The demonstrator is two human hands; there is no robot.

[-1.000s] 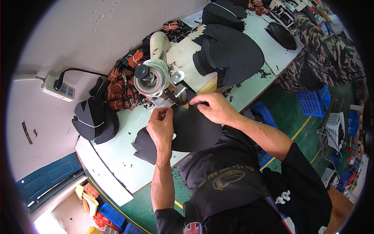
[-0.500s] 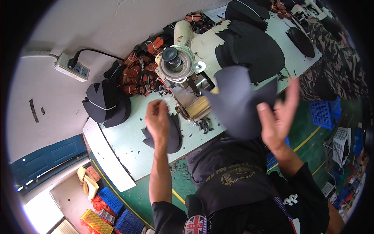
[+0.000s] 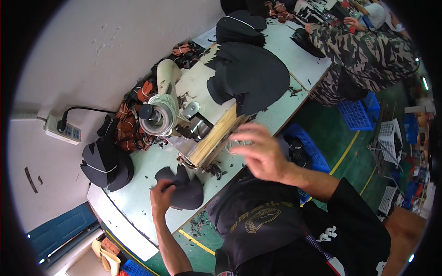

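A small pile of black cut pieces with jagged lobes lies on the light green table, at the left of a machine. My left hand is at the pile's left edge, thumb and fingers closed on the uppermost black piece. My right hand hovers in front of the machine's yellowish block, slightly blurred, fingers bent. A thin pale loop, looking like a rubber band, hangs about its fingertips. Similar pale bands are wound round the machine's round head.
A large black stack lies beyond the machine; a banded bundle sits at the left by the wall. A power strip is on the wall. A person in camouflage clothing works at the far right. Blue crates stand on the floor.
The view has swung to the right. The black piece that was in the air by my right hand is gone from there. My left hand has come down onto the pile.
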